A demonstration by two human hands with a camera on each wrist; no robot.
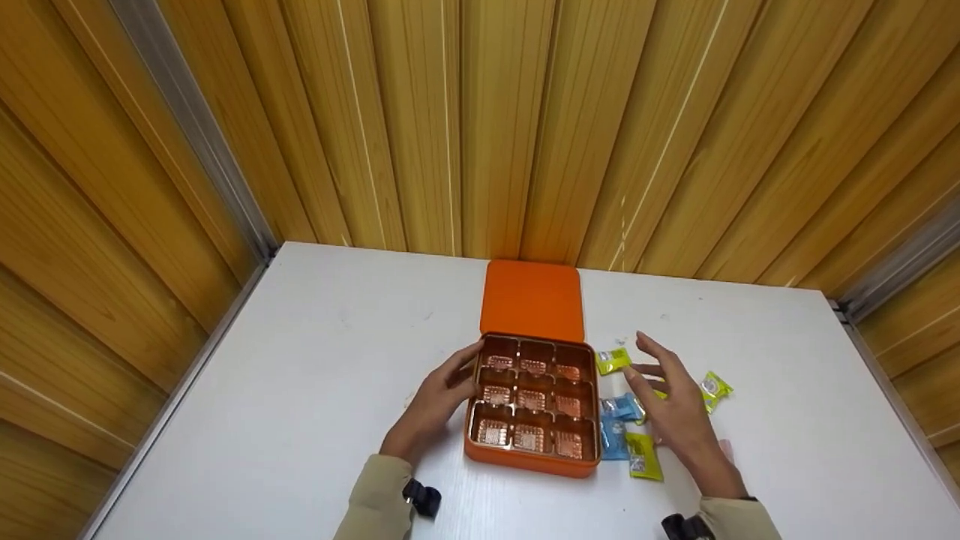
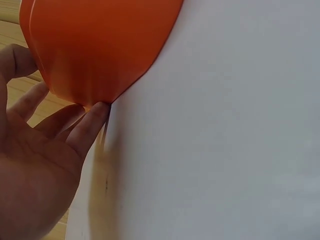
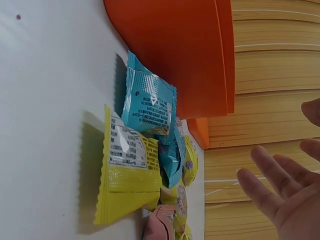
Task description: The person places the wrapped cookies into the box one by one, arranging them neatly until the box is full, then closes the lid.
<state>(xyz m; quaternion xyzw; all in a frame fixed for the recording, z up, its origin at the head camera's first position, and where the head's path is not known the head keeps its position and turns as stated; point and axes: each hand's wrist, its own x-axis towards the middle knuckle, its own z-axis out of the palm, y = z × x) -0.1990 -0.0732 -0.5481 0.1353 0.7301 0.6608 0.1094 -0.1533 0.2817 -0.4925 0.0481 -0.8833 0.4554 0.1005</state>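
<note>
An orange box point(image 1: 531, 466) with a brown insert divided into several square compartments sits on the white table; the compartments hold nothing. My left hand point(image 1: 437, 400) is at the box's left side, its fingertips touching the outer wall point(image 2: 100, 55). To the right of the box lie several small wrapped candies: a blue packet point(image 3: 150, 102), another blue packet point(image 1: 622, 406), a yellow-green packet point(image 3: 127, 172) and a pink one point(image 3: 160, 223). My right hand point(image 1: 677, 409) hovers over these packets with fingers spread and nothing held.
Behind the box, an orange lid point(image 1: 532, 300) lies flat against the back wall. More yellow-green packets, one point(image 1: 613, 361) near the box's far right corner and one point(image 1: 715, 388) farther right, lie on the table point(image 1: 315, 360). Wood-patterned panels point(image 1: 495, 127) enclose the table.
</note>
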